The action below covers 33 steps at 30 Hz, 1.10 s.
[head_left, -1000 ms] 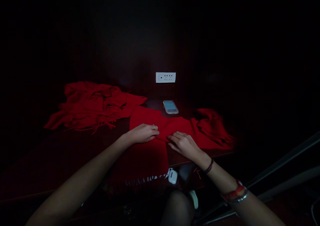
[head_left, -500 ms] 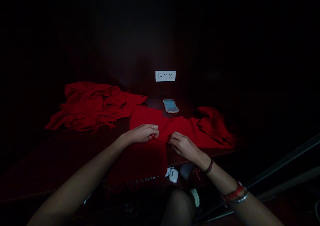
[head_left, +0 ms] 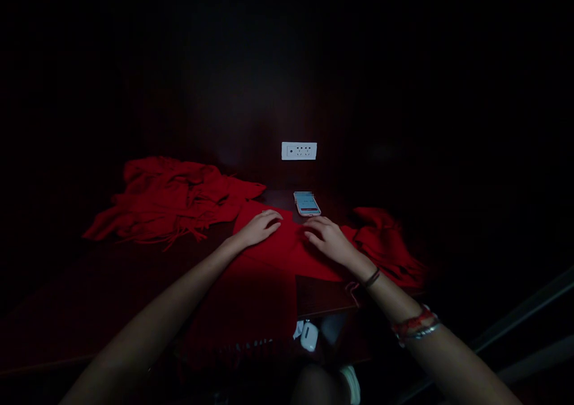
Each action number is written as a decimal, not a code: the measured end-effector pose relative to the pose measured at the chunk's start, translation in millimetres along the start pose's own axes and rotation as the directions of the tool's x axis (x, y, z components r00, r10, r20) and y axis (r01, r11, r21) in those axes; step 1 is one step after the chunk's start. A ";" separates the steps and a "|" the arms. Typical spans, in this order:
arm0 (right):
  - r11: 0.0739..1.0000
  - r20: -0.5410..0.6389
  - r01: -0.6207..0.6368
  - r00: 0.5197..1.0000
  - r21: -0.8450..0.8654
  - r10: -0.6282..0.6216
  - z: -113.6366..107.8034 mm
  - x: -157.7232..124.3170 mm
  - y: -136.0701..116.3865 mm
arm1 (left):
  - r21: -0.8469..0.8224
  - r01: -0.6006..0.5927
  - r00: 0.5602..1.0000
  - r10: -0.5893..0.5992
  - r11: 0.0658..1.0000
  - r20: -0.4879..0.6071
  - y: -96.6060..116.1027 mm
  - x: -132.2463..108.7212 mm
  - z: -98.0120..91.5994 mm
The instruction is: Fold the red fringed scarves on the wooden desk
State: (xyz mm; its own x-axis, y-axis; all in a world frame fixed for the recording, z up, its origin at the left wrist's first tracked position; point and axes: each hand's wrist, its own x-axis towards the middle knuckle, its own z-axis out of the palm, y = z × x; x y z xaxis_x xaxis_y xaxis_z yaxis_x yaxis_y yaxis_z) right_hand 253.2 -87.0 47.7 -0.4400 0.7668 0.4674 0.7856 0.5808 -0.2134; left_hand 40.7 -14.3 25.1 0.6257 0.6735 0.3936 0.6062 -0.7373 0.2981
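The red scarf (head_left: 269, 261) lies spread across the dark table (head_left: 323, 294), its near end hanging over the front edge. The left hand (head_left: 260, 227) and the right hand (head_left: 329, 240) rest open and flat on its far part, gripping nothing as far as the dim light shows. The cloth looks soft, light and limp, best pinched at an edge or corner

Dim room, left hand (head_left: 260, 228) and right hand (head_left: 326, 239) flat on a red scarf (head_left: 273, 261) across a dark table (head_left: 320, 294), phone (head_left: 307, 203) just beyond, wall socket (head_left: 299, 151) above, crumpled red cloth (head_left: 170, 195) to the left
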 end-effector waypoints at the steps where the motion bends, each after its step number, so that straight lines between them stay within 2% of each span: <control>1: 0.999 0.024 -0.033 0.999 -0.035 0.034 6.8 3.9 0.5 | 0.069 0.058 0.998 -0.060 0.996 0.034 -7.3 4.0 5.5; 3: 0.992 0.147 -0.088 0.984 -0.085 0.100 22.2 4.8 0.9 | 0.189 0.194 0.967 -0.220 0.963 0.127 -20.7 7.7 15.1; 5: 0.981 0.291 -0.150 0.940 -0.119 0.179 34.7 -2.0 2.4 | 0.271 0.312 0.915 -0.365 0.911 0.174 -31.0 7.0 21.0; 8: 0.950 0.374 -0.251 0.876 -0.184 0.304 41.2 -16.0 6.9 | 0.314 0.396 0.872 -0.460 0.863 0.165 -38.7 3.8 23.9; 11: 0.920 0.391 -0.314 0.836 -0.233 0.384 37.2 -22.7 11.2 | 0.315 0.389 0.879 -0.451 0.866 0.154 -38.4 2.7 23.2; 13: 0.909 0.413 -0.337 0.812 -0.245 0.412 32.7 -21.2 12.7 | 0.300 0.343 0.910 -0.394 0.890 0.129 -36.9 1.0 19.3; 15: 0.900 0.453 -0.360 0.778 -0.247 0.436 27.4 -15.0 12.8 | 0.288 0.297 0.945 -0.323 0.911 0.049 -36.7 -4.0 10.9; 17: 0.882 0.469 -0.397 0.747 -0.254 0.471 21.3 -4.1 10.5 | 0.298 0.310 0.951 -0.301 0.903 -0.078 -38.6 -12.7 -0.4; 18: 0.877 0.447 -0.407 0.754 -0.255 0.480 18.4 2.9 8.3 | 0.306 0.342 0.939 -0.315 0.888 -0.138 -39.9 -18.0 -5.6; 20: 0.889 0.350 -0.389 0.820 -0.239 0.453 15.0 18.7 1.5 | 0.313 0.449 0.893 -0.413 0.837 -0.178 -42.4 -28.1 -11.5; 22: 0.929 0.261 -0.310 0.897 -0.202 0.356 17.6 33.6 -6.9 | 0.312 0.541 0.835 -0.542 0.781 -0.093 -43.0 -34.3 -9.6; 24: 0.961 0.266 -0.225 0.928 -0.160 0.262 26.9 43.1 -13.5 | 0.310 0.566 0.796 -0.605 0.764 0.035 -41.5 -34.8 -2.1; 26: 0.967 0.353 -0.210 0.902 -0.142 0.248 40.3 44.5 -15.3 | 0.301 0.539 0.801 -0.589 0.786 0.105 -38.4 -31.1 5.9; 29: 0.950 0.440 -0.267 0.842 -0.165 0.313 57.5 36.0 -8.3 | 0.280 0.515 0.820 -0.561 0.810 0.113 -34.1 -23.9 11.6; 31: 0.939 0.433 -0.291 0.833 -0.185 0.344 62.3 29.9 -1.5 | 0.251 0.541 0.819 -0.571 0.803 0.060 -33.2 -20.9 10.7; 33: 0.933 0.427 -0.298 0.831 -0.200 0.357 62.6 27.0 3.1 | 0.193 0.608 0.791 -0.609 0.770 -0.061 -35.0 -18.8 6.9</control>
State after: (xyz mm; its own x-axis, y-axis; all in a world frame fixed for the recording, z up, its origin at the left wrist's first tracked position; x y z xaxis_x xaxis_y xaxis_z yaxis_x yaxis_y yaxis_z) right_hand 216.5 -47.3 6.0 -0.2708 0.9611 -0.0543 0.9515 0.2587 -0.1665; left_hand 11.1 -0.8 1.2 0.0953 0.9785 0.1830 0.9419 -0.1481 0.3014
